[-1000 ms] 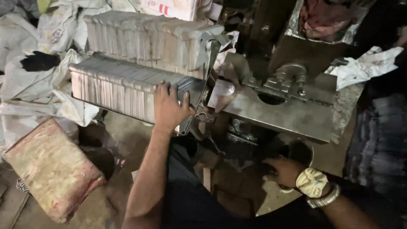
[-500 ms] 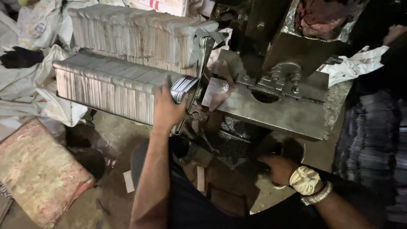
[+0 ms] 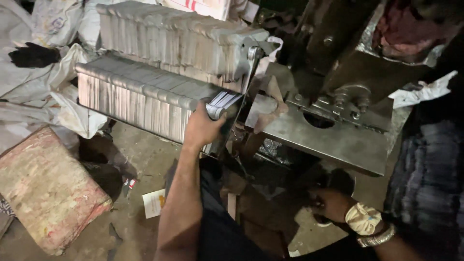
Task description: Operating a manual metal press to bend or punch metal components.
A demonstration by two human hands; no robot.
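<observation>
Nearest the camera, the right hand is being held low beneath the grey metal press plate, the wrist being wrapped in a pale cloth band. Its fingers are being curled toward a dark part under the plate, but in the shadow it cannot be told whether anything is being gripped.

A little farther out, the left hand is being stretched forward along a bare forearm. Its fingers are being closed over the near end of a small bundle of thin cards, so that the bundle is being pinched from above and from the side, with white card edges fanning out just past the fingertips. The bundle is sitting at the right end of the lower row of stacked cards, just beside the left edge of the press plate. The row's long axis is being run from left to right, and the bundle is lying straight ahead of the left fingers; this hand is by far the nearer of the two.

Beyond, a second, upper row of stacked cards is being kept behind the first. Off to the left, white sacks are being left on the floor, with a pink wrapped block lower down.
</observation>
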